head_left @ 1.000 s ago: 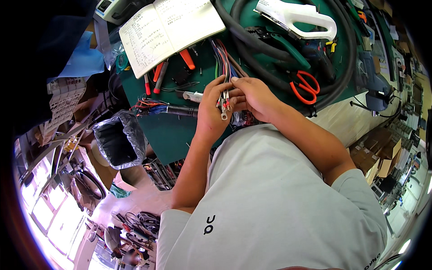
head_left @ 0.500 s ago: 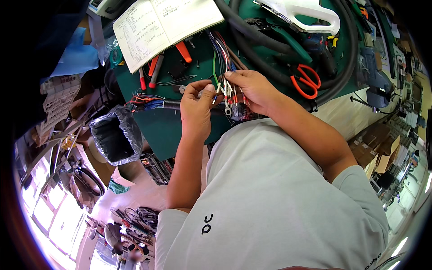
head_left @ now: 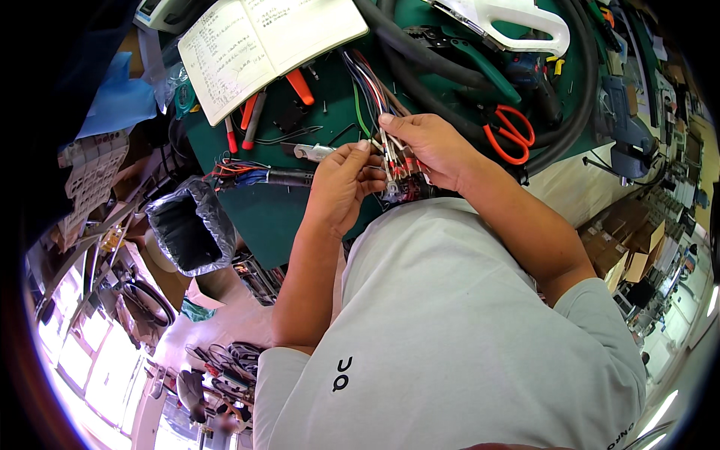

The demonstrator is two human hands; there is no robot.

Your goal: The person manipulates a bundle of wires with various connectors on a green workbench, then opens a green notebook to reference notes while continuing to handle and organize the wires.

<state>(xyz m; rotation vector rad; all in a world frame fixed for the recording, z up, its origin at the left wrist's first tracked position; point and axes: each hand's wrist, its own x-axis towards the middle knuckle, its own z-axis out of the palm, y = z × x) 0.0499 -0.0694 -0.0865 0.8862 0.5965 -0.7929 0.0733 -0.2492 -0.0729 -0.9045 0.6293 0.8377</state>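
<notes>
My right hand (head_left: pixel 431 150) grips a bundle of multicoloured wires (head_left: pixel 364 79) below the open notebook, its thumb across them. White sleeves and metal terminals (head_left: pixel 391 187) hang out under the fingers, some with red collars. My left hand (head_left: pixel 341 184) is beside the bundle, thumb and forefinger pinched at a green wire (head_left: pixel 358 109), the other fingers curled toward the terminals. Left of it lie a dark sheathed cable (head_left: pixel 289 178) with loose wire ends and a metal tool (head_left: pixel 313 152).
The green mat (head_left: pixel 266 225) carries an open notebook (head_left: pixel 262 45), orange-handled tools (head_left: pixel 298 86), red scissors (head_left: pixel 510 142), green crimper (head_left: pixel 487 71), white tool (head_left: pixel 525 26), thick black hose (head_left: pixel 581 90) and drill (head_left: pixel 544 97). A lined bin (head_left: pixel 191 229) stands left; cardboard boxes (head_left: pixel 622 240) right.
My left hand separated from the right and moved left with a green wire, then shifted back slightly toward the bundle. The right hand moved slightly right, still holding the wires. The view shifted a little.
</notes>
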